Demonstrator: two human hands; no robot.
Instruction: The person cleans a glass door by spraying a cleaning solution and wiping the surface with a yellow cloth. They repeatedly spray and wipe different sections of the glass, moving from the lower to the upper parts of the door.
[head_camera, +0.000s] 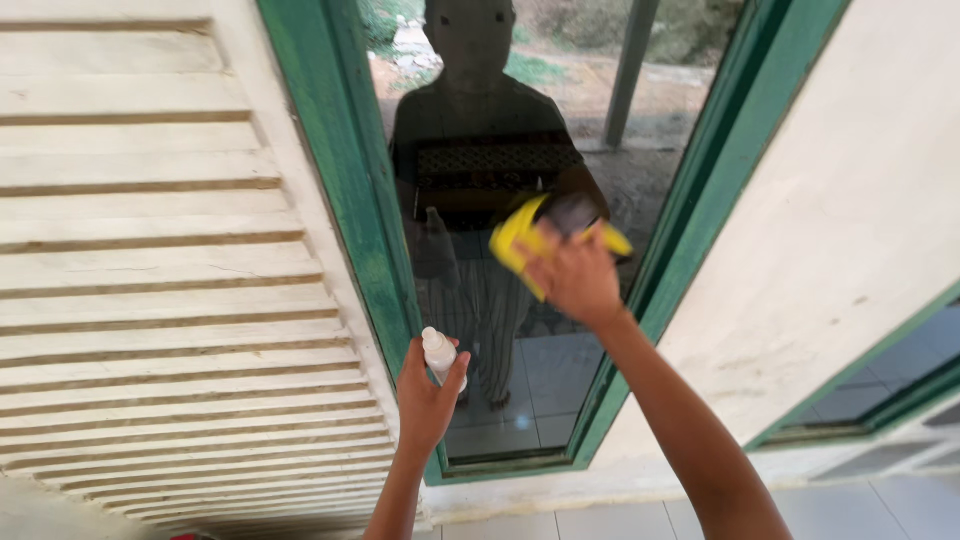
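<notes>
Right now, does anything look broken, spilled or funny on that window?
Nothing stands out. The right hand presses a yellow cloth flat on the green-framed glass pane. The left hand holds a small white plastic bottle upright. No cracks or drips show, and the white louvred shutter looks whole.

Counted at the green-framed window pane (560, 130): one yellow cloth (512, 240), one white bottle (438, 352), two hands, left (425, 400) and right (575, 275); beside it, one louvred shutter (150, 270).
</notes>
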